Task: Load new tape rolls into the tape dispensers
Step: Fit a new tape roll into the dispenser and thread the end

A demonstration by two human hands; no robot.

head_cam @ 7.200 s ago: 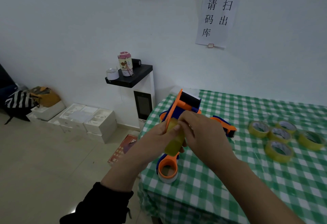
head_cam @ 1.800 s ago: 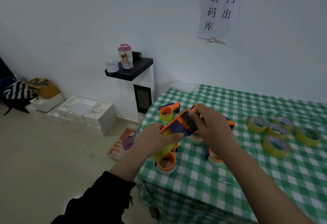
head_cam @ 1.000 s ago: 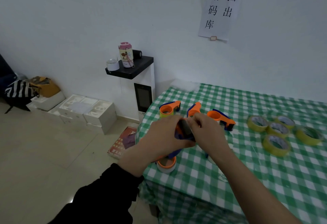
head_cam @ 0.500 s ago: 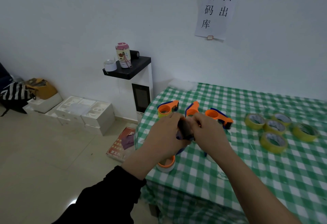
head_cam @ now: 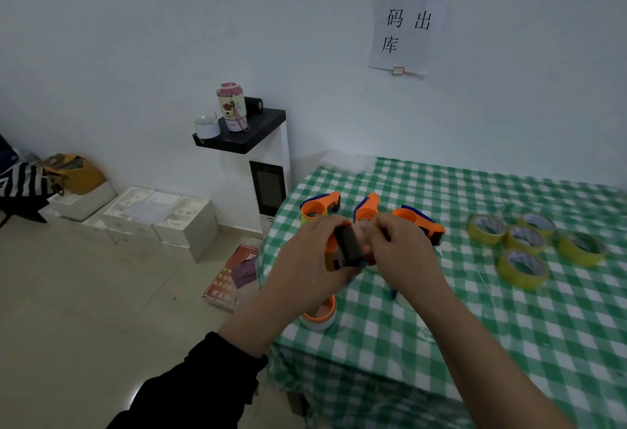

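White foam boxes (head_cam: 159, 215) sit on the floor at left, near a white cabinet (head_cam: 271, 170) against the wall. The left hand (head_cam: 310, 259) grips an orange-and-blue tape dispenser (head_cam: 346, 249), fingers curled round its body, above the near-left part of the green-checked table (head_cam: 509, 327). The right hand (head_cam: 403, 255) holds the same dispenser from the opposite side, fingers curled; the contact itself is hidden. Three spare dispensers (head_cam: 419, 223) lie on the cloth just beyond the hands. A fourth dispenser (head_cam: 319, 315) stands at the table edge below the left wrist. Five yellow tape rolls (head_cam: 522, 267) lie clustered at right, well apart from both hands.
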